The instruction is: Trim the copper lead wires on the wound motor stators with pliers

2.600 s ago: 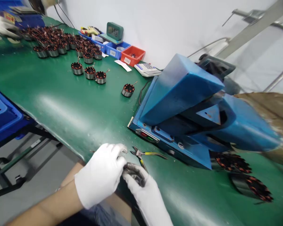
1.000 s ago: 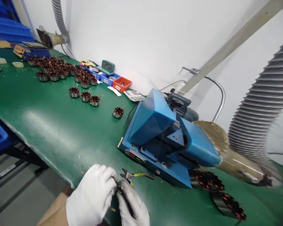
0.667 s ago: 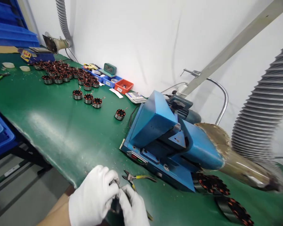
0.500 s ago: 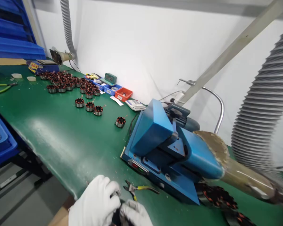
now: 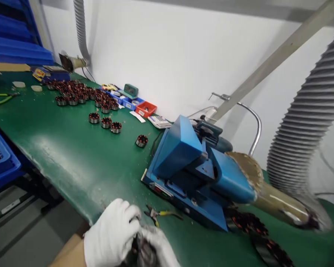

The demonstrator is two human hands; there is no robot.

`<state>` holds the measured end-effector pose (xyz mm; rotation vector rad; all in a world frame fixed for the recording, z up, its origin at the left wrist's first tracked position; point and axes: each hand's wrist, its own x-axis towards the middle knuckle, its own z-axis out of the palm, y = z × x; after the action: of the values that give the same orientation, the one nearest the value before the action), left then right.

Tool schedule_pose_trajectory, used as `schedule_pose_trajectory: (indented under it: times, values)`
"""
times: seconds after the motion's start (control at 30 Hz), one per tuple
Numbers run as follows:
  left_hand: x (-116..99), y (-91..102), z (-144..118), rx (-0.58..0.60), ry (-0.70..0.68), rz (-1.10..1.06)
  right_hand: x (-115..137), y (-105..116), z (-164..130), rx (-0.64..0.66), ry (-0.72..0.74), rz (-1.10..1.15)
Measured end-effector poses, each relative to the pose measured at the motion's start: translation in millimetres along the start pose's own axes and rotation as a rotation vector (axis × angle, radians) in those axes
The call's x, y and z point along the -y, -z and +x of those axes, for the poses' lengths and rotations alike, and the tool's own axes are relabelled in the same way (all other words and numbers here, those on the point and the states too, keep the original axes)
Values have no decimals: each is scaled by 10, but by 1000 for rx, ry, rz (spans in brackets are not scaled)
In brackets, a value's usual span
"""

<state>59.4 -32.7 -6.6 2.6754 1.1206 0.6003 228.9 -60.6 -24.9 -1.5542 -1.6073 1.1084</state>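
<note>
Both my hands wear white gloves and meet at the bottom of the view. My left hand (image 5: 114,231) has its fingers curled around a dark motor stator (image 5: 133,256), largely hidden by the gloves. From the other side my right hand (image 5: 161,246) grips the same stator, its fingertips smudged grey. Just beyond them, yellow-handled cutting pliers (image 5: 155,214) lie with the jaws apart. More stators with copper windings (image 5: 258,233) stand at the lower right.
A blue machine (image 5: 183,159) with an extraction duct (image 5: 284,204) occupies the right. One stator (image 5: 141,141) stands left of it; many others (image 5: 80,92) crowd farther back. A red bin (image 5: 146,108), a calculator (image 5: 159,121) and green-handled cutters (image 5: 5,99) also lie on the bench.
The whole view has shifted slightly. My hands have come a little higher in the picture, and more of the dark stator shows between them. The pliers and bench items stay put.
</note>
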Motion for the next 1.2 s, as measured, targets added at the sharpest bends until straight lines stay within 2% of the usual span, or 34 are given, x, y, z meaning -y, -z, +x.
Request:
schedule_pose_trajectory:
  times: [0.13, 0.2, 0.3, 0.33, 0.47, 0.6, 0.67, 0.77, 0.83, 0.9, 0.97, 1.07, 1.13, 1.2]
  values:
    - [46, 61, 17, 84, -23, -57, 103, 90, -30, 150, -220, 95]
    - [60, 75, 24, 119, -27, -63, 171, 149, -25, 101, -245, 48]
    - [58, 85, 20, 130, -30, -49, 228, 142, -17, -32, -166, 34]
    - [54, 86, 18, 124, -32, -45, 230, 109, -19, -33, -164, 75]
    - [41, 100, 21, 123, -28, -26, 222, -40, -32, 123, -352, 297]
    - [40, 125, 43, 139, -26, -25, 270, 55, -18, 279, -481, 375]
    - [42, 132, 52, 138, -26, -30, 289, 153, -8, 217, -425, 218]
    - [43, 130, 56, 136, -20, -43, 264, 190, -14, -13, -156, -57]
    - [41, 122, 54, 131, -16, -51, 220, 112, -34, -87, -97, -32]
    - [36, 114, 49, 128, -18, -45, 174, -5, -59, -52, -195, 106]
    - [32, 109, 44, 147, -19, -36, 147, -93, -80, 54, -304, 243]
    - [30, 109, 37, 161, -8, -45, 158, -75, -82, 209, -391, 376]
    - [36, 109, 35, 156, 1, -58, 181, 21, -64, 253, -402, 284]
    - [48, 105, 37, 152, -1, -71, 180, 128, -38, 186, -273, 7]
